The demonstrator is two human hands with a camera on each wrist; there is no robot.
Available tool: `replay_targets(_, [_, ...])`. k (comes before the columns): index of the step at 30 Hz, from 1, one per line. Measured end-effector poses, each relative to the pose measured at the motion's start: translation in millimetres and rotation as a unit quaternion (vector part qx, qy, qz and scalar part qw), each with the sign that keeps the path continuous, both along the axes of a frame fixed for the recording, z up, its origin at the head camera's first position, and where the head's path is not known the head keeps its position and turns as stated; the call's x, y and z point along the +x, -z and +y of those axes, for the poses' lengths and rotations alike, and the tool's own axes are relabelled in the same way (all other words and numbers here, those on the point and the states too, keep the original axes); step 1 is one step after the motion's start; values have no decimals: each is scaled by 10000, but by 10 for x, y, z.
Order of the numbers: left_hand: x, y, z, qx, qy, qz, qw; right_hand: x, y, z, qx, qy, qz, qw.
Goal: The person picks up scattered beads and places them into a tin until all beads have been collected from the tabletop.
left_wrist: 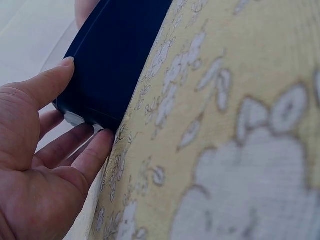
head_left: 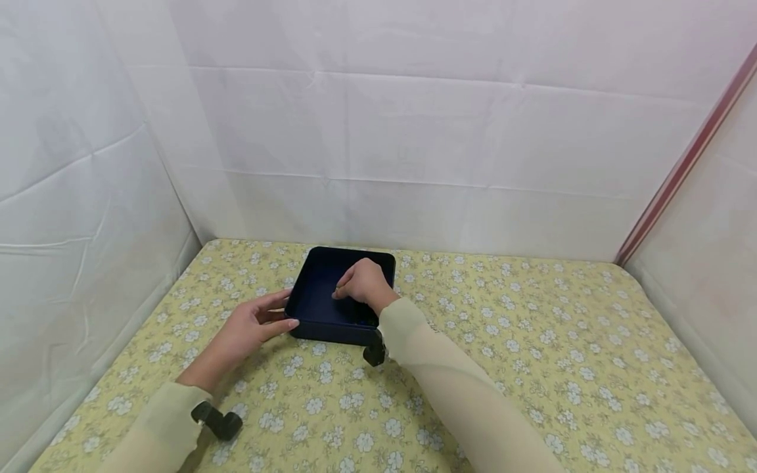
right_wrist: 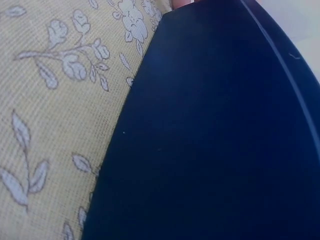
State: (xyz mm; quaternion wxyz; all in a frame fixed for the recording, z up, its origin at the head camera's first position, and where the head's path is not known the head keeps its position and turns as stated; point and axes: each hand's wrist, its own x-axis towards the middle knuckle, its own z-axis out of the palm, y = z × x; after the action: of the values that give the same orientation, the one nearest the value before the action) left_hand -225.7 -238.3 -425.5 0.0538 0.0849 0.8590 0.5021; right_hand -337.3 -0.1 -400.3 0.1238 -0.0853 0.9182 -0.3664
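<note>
A dark navy square tray [head_left: 319,282] with raised walls sits on the cloth. At its near left corner my left hand [head_left: 254,326] holds it from outside, thumb against the front side and fingers along the left side. The left wrist view shows the thumb at the edge of the tray [left_wrist: 115,60] and the fingertips [left_wrist: 102,142] low on its wall. Over the tray's inside, my right hand [head_left: 363,284] has curled fingers and seems to pinch a tiny yellowish thing, too small to identify. In the right wrist view, the tray's outer wall [right_wrist: 200,125] hides that hand's fingers.
A yellow cloth [head_left: 503,368] with white flowers covers the table. White sheeting [head_left: 384,131] hangs behind it and at both sides, with a red strip [head_left: 686,157] at the right corner. Small dark specks lie near the tray's front right inside corner.
</note>
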Motion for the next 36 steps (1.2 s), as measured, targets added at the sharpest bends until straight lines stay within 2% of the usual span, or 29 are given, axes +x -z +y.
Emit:
replay_targets(14, [-5,6,10,-31,-17,27,10000,-3,0,-26,247,33,-4,9997])
replay_targets(27, [-36,29,0,-14,43,4,10000,-31,55,-14,200,49,11,9998])
replay_targets(36, [-26,49,-29,-67,-50,-24,10000,36,-88,25,4,-123,128,9998])
